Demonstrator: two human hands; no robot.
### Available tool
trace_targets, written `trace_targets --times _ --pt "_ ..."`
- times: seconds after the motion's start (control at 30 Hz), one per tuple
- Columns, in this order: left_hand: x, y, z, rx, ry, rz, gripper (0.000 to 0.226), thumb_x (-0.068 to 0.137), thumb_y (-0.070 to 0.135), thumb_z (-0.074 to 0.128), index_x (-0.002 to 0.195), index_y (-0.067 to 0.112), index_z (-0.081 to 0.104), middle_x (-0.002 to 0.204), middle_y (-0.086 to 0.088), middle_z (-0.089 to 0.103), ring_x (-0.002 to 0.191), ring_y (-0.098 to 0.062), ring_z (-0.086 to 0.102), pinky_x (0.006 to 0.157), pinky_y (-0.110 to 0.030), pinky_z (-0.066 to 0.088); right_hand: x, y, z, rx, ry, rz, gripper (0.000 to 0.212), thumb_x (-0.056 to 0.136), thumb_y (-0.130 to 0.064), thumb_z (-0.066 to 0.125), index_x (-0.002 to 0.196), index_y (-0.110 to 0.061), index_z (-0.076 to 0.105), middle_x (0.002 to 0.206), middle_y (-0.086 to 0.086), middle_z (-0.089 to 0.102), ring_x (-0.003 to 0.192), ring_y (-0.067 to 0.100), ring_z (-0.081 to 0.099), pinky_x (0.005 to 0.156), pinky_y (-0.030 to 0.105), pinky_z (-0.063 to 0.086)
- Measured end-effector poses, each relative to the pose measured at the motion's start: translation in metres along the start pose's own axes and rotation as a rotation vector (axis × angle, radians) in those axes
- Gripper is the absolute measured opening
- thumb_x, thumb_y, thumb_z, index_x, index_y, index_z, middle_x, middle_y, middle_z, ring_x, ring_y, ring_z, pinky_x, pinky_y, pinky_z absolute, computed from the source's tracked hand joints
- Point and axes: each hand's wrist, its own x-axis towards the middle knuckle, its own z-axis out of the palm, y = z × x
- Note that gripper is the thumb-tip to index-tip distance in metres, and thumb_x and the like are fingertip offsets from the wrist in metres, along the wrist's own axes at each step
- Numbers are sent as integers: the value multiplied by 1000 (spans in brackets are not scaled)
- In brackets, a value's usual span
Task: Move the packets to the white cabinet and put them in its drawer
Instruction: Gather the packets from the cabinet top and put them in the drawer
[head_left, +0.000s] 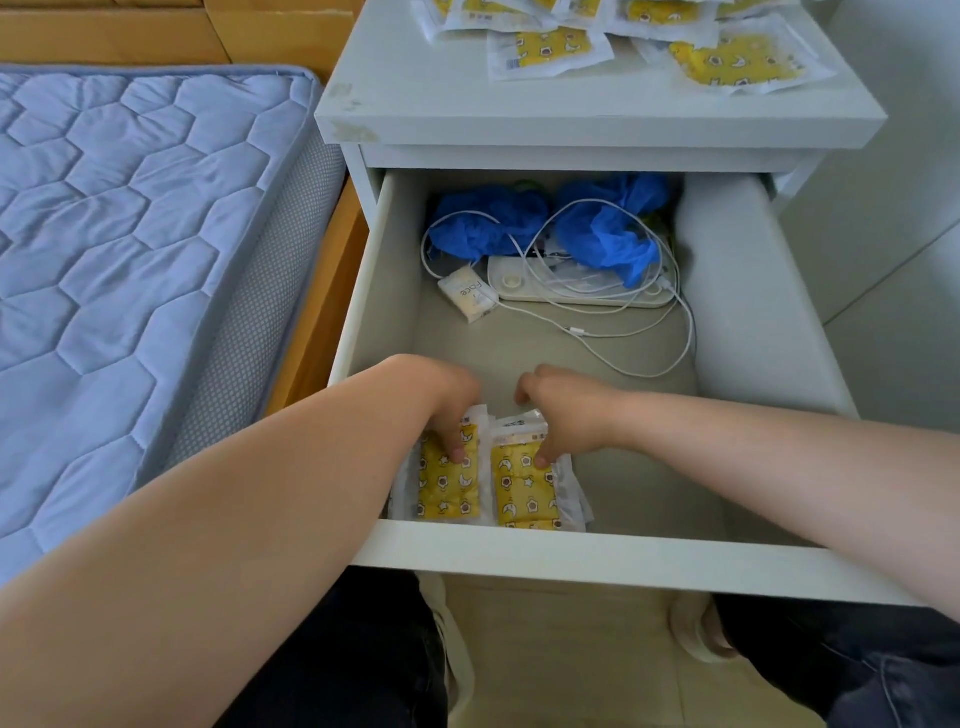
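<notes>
Open drawer (571, 551) of the white cabinet (441, 88), with two stacks of packets side by side at its front left. The left grip (447, 405) curls over the left stack (449, 483), the right grip (571, 415) over the right stack (524, 493). The packets are probably light, soft and slippery, best held by their edges. The loose packets (550, 52) on top are cropped and cannot be counted.

The drawer (748, 312) gives you bare floor through its middle and front-right corner. Stacked packets (524, 493) fill its front-left corner, while blue covers (488, 223), a flat white device (582, 296) and a looping cable (623, 358) crowd the back edge. The cabinet top (415, 93) is bare along its front edge, with loose packets (550, 52) at the back.
</notes>
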Motion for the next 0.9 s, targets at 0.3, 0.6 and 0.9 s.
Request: trace_targets --times 0.3,0.6,0.9 --pt "0 2 -1 43 -22 29 55 75 34 80 121 11 61 119 -5 64 106 -24 61 83 -31 48 1 -1 2 -50 -155 9 53 72 -40 79 103 -1 64 101 13 64 90 29 62 65 28 42" --pt "1 -1 -1 22 -50 20 52 75 36 80 119 13 65 116 -3 68 103 -22 64 85 -31 50 7 11 -4 406 -308 228 44 82 -19 74 111 8 55 101 20 61 80 36 68 55 34 58" --pt "3 -1 0 68 -41 -18 56 74 45 78 117 11 64 112 -4 66 99 -24 62 77 -30 47 -4 -1 0 343 -229 199 40 83 -17 73 116 0 59 106 11 59 89 29 63 59 32 55"
